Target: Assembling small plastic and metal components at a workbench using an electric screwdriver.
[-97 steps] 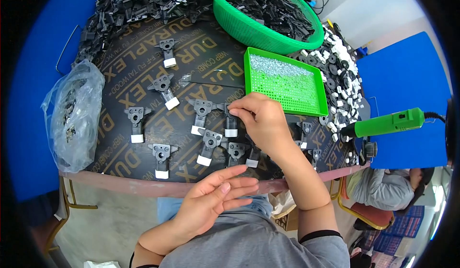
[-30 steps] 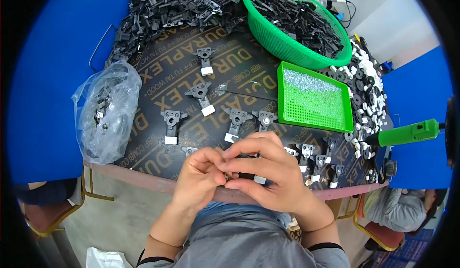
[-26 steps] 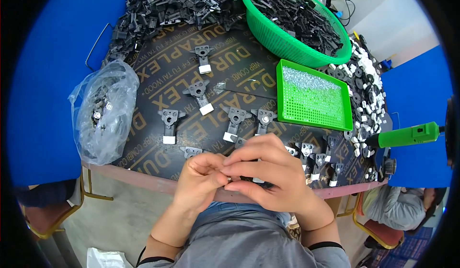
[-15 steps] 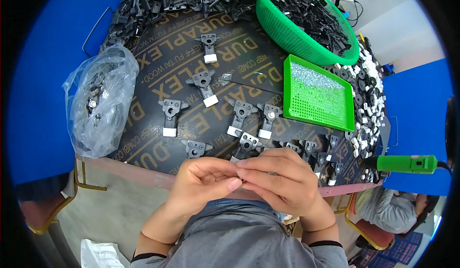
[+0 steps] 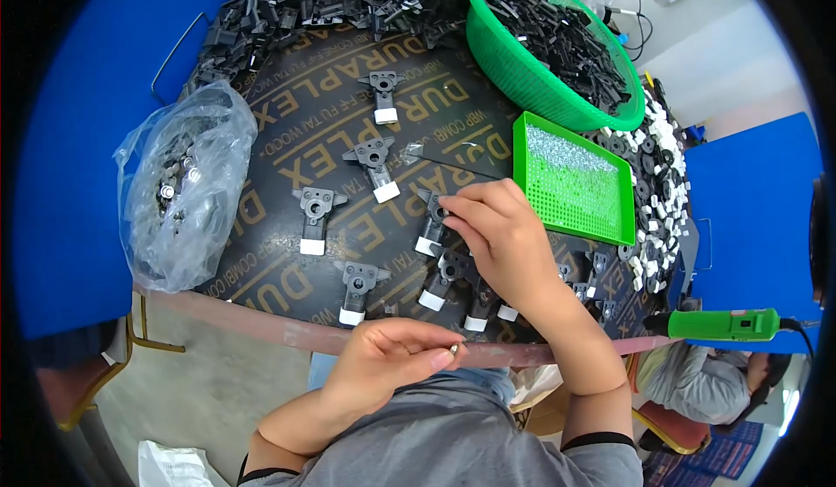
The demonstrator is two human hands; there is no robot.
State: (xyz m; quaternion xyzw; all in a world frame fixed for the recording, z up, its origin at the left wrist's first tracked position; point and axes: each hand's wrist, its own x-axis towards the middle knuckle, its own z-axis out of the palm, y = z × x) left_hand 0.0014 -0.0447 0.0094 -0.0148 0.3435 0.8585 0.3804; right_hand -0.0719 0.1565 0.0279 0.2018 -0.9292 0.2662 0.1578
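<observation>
One half-hidden metal piece tight in left grip, right grip at black part, closure unclear

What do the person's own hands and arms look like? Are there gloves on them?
No gloves! The left hand and right hand are both bare, and I can't see any rings or a watch. The forearms are uncovered too. Higher up come the short sleeves of a grey shirt, with a black edge around the sleeve opening.
</observation>
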